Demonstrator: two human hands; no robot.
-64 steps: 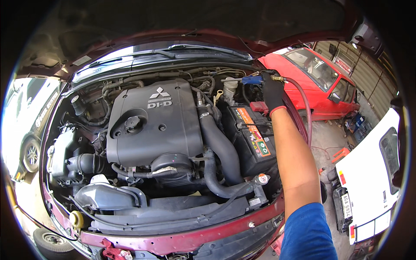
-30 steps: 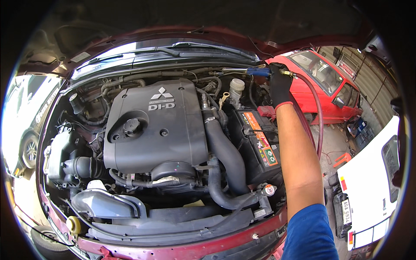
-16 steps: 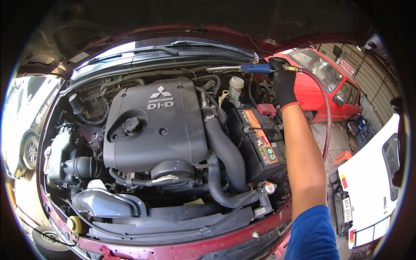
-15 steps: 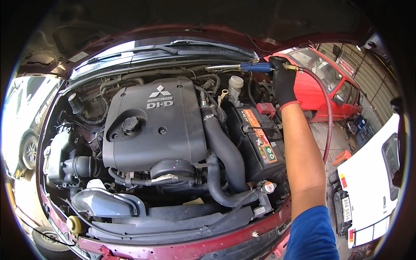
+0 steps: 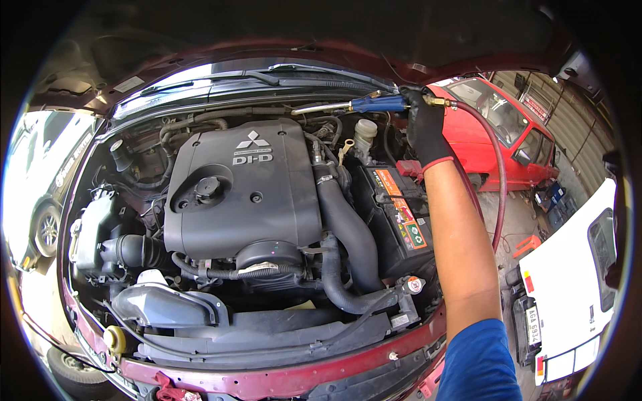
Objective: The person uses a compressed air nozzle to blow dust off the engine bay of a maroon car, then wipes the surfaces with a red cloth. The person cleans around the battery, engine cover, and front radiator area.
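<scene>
My right hand (image 5: 426,127), in a black glove with a red cuff, is closed around a blue air blow gun (image 5: 380,104). Its thin silver nozzle (image 5: 321,107) points left, above the rear of the engine bay near the windshield base. A dark red air hose (image 5: 500,154) runs from the brass fitting behind the hand, down past my forearm. Below the nozzle lies the black plastic engine cover (image 5: 267,194). The battery (image 5: 398,210) stands beneath my wrist, with a brake fluid reservoir (image 5: 365,130) behind it. My left hand is out of view.
The raised hood (image 5: 301,47) spans the top. A radiator hose (image 5: 348,220) and the coolant cap (image 5: 414,285) lie right of the engine. At the front runs a maroon crossmember (image 5: 267,382). A red car (image 5: 478,147) and a white vehicle (image 5: 568,281) stand at the right.
My right hand has moved slightly left, carrying the blow gun and its nozzle further left along the rear of the engine bay. The hose has followed; the view has shifted a little.
</scene>
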